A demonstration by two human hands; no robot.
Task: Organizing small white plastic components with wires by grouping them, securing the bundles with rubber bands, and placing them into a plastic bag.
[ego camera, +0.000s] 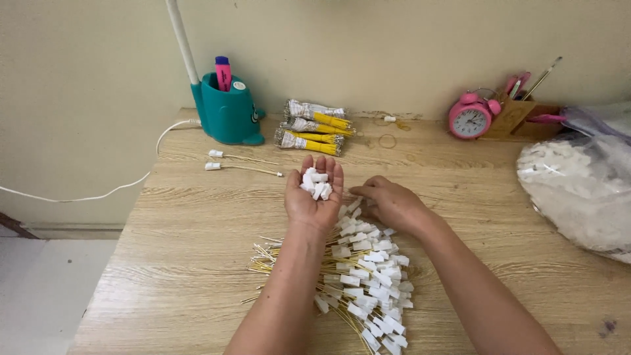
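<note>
Wooden, light-brown table holds my big pile of thin yellow wires with white plastic ends, my right hand pinches one there, and my left hand, cupped palm-up, holds little white plastic caps that might spill if I tip it.

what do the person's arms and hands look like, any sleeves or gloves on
Both arms are bare up to the bottom edge of the picture, with no sleeves in view. The left hand and right hand wear no gloves. No rings, watch or bracelet show on either wrist or on the fingers that are visible.
</note>
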